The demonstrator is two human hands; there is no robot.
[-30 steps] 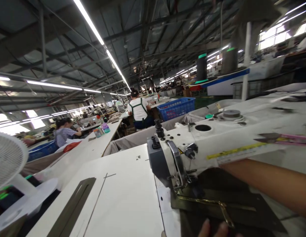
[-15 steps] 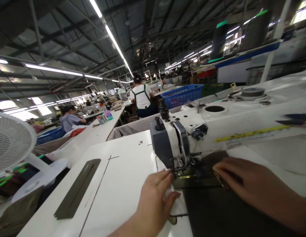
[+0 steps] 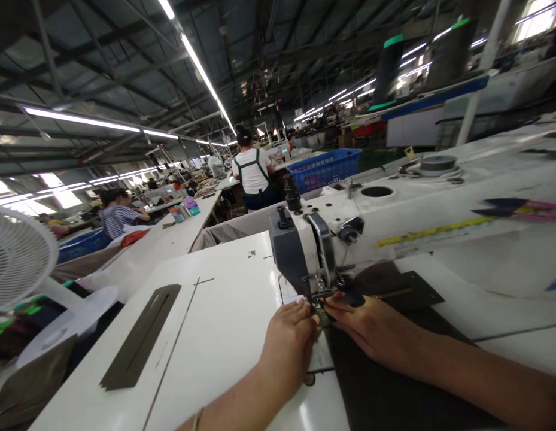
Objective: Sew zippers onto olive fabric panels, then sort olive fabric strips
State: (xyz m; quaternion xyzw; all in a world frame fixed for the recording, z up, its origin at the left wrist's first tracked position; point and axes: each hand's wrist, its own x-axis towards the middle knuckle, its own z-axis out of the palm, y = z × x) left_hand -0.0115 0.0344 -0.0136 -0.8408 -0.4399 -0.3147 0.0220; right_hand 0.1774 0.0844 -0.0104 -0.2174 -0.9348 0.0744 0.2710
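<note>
A white and grey sewing machine (image 3: 295, 251) stands before me, its presser foot low over the dark olive fabric (image 3: 367, 389). My left hand (image 3: 289, 341) is just left of the foot, fingers and thumb drawn together at the fabric's edge. From the right, my right hand (image 3: 371, 329) reaches in beside the foot, its fingertips pinched on the same fabric and partly hidden by the machine's dark knob-like part. Behind that hand lies a dark piece with a gold zipper strip (image 3: 394, 293).
Stacked dark fabric strips (image 3: 140, 341) lie on the white table to the left, near a white fan (image 3: 21, 263). Pink-handled snips (image 3: 529, 208) and a yellow measuring tape (image 3: 434, 231) rest on the machine. A blue basket (image 3: 325, 170) and a seated person (image 3: 253, 170) are ahead.
My right hand has moved left, from the gold zipper part to beside the presser foot. The fingers and thumb of my left hand have closed together. The view has shifted slightly.
</note>
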